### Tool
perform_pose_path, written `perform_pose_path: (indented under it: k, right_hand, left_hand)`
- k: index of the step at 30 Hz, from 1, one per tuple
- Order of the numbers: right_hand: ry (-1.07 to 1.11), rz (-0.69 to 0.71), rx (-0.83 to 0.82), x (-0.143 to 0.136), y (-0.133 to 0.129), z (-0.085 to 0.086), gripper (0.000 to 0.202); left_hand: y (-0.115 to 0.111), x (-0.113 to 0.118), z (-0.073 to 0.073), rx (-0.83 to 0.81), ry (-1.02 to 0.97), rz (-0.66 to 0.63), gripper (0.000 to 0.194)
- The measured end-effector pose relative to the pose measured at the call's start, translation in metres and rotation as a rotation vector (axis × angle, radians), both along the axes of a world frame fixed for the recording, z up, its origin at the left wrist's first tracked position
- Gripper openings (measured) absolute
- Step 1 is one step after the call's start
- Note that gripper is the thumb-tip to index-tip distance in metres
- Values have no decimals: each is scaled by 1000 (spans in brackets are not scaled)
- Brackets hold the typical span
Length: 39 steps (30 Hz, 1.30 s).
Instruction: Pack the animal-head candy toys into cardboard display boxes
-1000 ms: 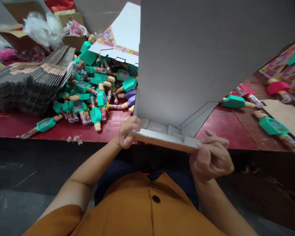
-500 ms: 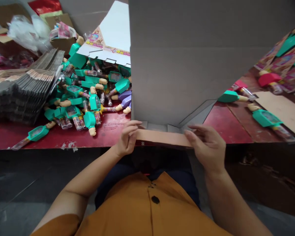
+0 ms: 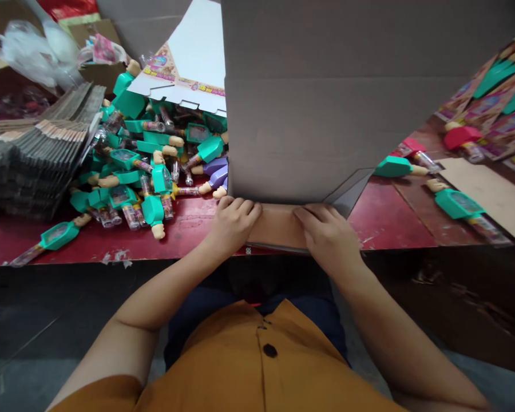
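A large grey-brown cardboard box (image 3: 317,120) stands before me with its tall back panel upright and its front strip (image 3: 277,226) near the table's front edge. My left hand (image 3: 235,224) is closed over the left end of that strip, fingers curled across its top edge. At the right end my right hand (image 3: 329,232) grips it the same way, fingers bent over the fold. Both sets of fingertips are partly hidden behind the strip. The printed outer face is turned away from me.
Left of the box lies a heap of green toy tubes (image 3: 154,171), with a few purple ones (image 3: 217,171). Further left are stacked folded cardboard sheets (image 3: 38,160). A white printed card (image 3: 197,57) leans behind. More toys and a flat board (image 3: 489,194) lie at right on the red table (image 3: 189,229).
The front strip has folded over, its brown face now lying broader and flatter. My hands have moved closer together and pressed onto its upper edge.
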State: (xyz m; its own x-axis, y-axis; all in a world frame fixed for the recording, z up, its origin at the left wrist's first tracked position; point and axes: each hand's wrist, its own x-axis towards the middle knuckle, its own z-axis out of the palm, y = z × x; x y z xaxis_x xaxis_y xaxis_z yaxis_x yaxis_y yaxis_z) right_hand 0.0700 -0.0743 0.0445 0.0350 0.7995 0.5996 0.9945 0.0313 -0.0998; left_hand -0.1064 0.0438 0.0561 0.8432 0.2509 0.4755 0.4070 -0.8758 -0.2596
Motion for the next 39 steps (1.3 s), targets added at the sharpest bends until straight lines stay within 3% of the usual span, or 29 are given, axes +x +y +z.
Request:
perform_pose_path:
  k: [6,11,16,20,25,29,35,39]
  right_hand:
    - [150,-21,-93,17,27,-1,29]
    - [131,18,-205,21,32,-10,30]
    - [127,3,-182,13,40,-25,28]
    - [109,-60,-205,5,44,-34,29]
    - [34,-95,-455,-2,51,-36,28]
    - [-5,-50,-508,-1,57,-35,28]
    - [-139,165,-446,6,24,-36,36]
    - [-311,110,-310,1,7,-48,42]
  left_hand:
    - [-9,16,-22,-109,-64,190,39]
    - [-15,13,-28,-217,-49,205,47]
    - [-24,5,-31,-166,-95,185,42]
    - [-29,2,-35,-240,34,139,44]
    - [-30,2,-36,-360,173,164,76]
    - [-33,3,-36,-391,247,241,76]
    - [-48,-1,-46,-371,185,319,66]
    - [-55,-4,-58,-338,111,366,55]
